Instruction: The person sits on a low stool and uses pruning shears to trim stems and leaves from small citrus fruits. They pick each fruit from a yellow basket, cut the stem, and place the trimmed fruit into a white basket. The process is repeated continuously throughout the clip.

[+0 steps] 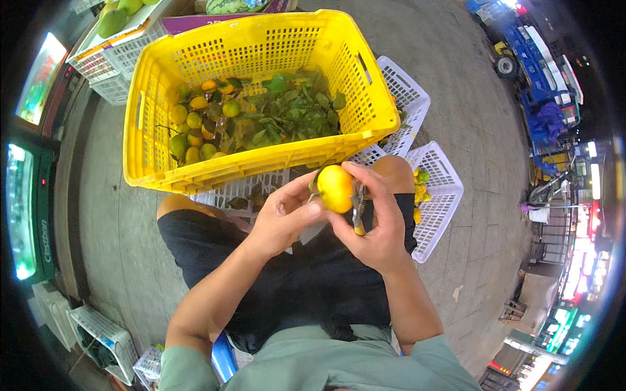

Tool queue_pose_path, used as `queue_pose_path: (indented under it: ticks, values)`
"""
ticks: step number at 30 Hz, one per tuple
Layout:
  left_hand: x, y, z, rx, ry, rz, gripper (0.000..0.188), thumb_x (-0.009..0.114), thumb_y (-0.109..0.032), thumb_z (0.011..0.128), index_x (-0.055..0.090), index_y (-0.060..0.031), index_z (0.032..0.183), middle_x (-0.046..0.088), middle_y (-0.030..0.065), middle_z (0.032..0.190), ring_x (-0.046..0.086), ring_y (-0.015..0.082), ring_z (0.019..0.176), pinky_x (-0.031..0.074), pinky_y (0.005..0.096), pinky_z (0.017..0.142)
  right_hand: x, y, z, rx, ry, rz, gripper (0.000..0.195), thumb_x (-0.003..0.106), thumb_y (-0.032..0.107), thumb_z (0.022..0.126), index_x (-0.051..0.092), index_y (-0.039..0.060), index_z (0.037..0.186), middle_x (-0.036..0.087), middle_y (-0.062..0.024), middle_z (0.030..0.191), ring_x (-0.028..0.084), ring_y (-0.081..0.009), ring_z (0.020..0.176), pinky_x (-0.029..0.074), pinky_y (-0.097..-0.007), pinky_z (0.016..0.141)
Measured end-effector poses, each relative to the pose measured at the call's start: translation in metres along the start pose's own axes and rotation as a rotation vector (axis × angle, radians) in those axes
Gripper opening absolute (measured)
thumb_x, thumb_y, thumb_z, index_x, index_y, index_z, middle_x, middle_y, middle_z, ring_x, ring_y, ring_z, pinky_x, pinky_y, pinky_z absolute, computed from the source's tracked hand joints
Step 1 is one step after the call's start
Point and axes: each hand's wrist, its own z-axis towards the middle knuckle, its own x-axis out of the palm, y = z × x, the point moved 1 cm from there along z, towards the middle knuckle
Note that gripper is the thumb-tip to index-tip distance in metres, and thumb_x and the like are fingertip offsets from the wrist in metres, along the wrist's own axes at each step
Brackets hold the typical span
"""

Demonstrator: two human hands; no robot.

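Note:
Above my lap, my left hand (288,210) holds an orange-yellow citrus fruit (334,188) between thumb and fingers. Green leaves (313,188) show at the fruit's left side. My right hand (374,220) grips small spring-loaded snips (361,207) with a yellow handle end, and its fingertips touch the fruit's right side. The blades are mostly hidden by the fruit and fingers. Just beyond my hands, a tilted yellow plastic crate (264,159) holds green and orange citrus fruits (194,120) on the left and a heap of loose leaves (298,110) on the right.
White plastic baskets (442,222) with small citrus fruits (420,188) stand beside my right knee. A white crate (122,54) bearing green mangoes (112,22) is at upper left, near a watermelon (230,6). Lit display coolers (41,210) line the left; a blue vehicle (533,73) stands far right.

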Motion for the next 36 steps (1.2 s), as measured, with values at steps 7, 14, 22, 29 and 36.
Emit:
queue_pose_path:
  ticks: [7, 14, 22, 29, 36]
  values:
    - [-0.016, 0.002, -0.003, -0.242, 0.185, -0.402, 0.062, 0.056, -0.048, 0.113, 0.055, -0.0053, 0.159, 0.066, 0.0148, 0.151, 0.066, 0.0313, 0.136, 0.051, 0.0484, 0.118, 0.010, 0.003, -0.002, 0.063, -0.007, 0.100, 0.084, 0.098, 0.009, 0.080, 0.058, 0.0034, 0.154, 0.069, -0.0131, 0.141, 0.068, -0.0242, 0.126, 0.055, -0.0377, 0.108]
    - [-0.029, 0.007, -0.004, -0.289, 0.081, -0.434, 0.059, 0.055, -0.050, 0.113, 0.058, -0.0094, 0.156, 0.070, 0.0148, 0.145, 0.070, 0.0327, 0.128, 0.056, 0.0495, 0.107, 0.015, 0.022, 0.011, 0.026, 0.017, -0.082, 0.080, 0.099, 0.012, 0.078, 0.061, 0.0029, 0.148, 0.070, -0.0128, 0.136, 0.069, -0.0242, 0.124, 0.053, -0.0377, 0.110]
    - [-0.037, -0.001, -0.008, -0.300, 0.141, -0.406, 0.061, 0.061, -0.048, 0.109, 0.059, -0.0059, 0.153, 0.070, 0.0162, 0.141, 0.073, 0.0304, 0.114, 0.060, 0.0455, 0.095, 0.017, 0.013, 0.006, -0.050, 0.040, 0.027, 0.074, 0.095, 0.002, 0.078, 0.062, 0.0039, 0.145, 0.070, -0.0106, 0.131, 0.069, -0.0215, 0.119, 0.054, -0.0347, 0.106]
    - [-0.034, 0.005, 0.001, -0.222, 0.324, -0.286, 0.061, 0.063, -0.039, 0.113, 0.053, -0.0020, 0.160, 0.074, 0.0160, 0.128, 0.073, 0.0259, 0.111, 0.058, 0.0435, 0.099, -0.002, -0.001, -0.007, 0.056, -0.184, 0.232, 0.064, 0.088, 0.001, 0.087, 0.062, 0.0037, 0.146, 0.069, -0.0117, 0.137, 0.069, -0.0220, 0.120, 0.057, -0.0386, 0.104]
    - [-0.028, -0.009, 0.012, -0.192, -0.013, 0.233, 0.060, 0.069, -0.035, 0.113, 0.054, -0.0023, 0.161, 0.073, 0.0063, 0.120, 0.067, 0.0122, 0.106, 0.056, 0.0317, 0.100, -0.138, -0.105, -0.056, 0.785, -0.924, 0.288, 0.040, 0.077, 0.030, 0.106, 0.068, 0.0054, 0.136, 0.071, -0.0063, 0.121, 0.068, -0.0160, 0.113, 0.058, -0.0379, 0.096]
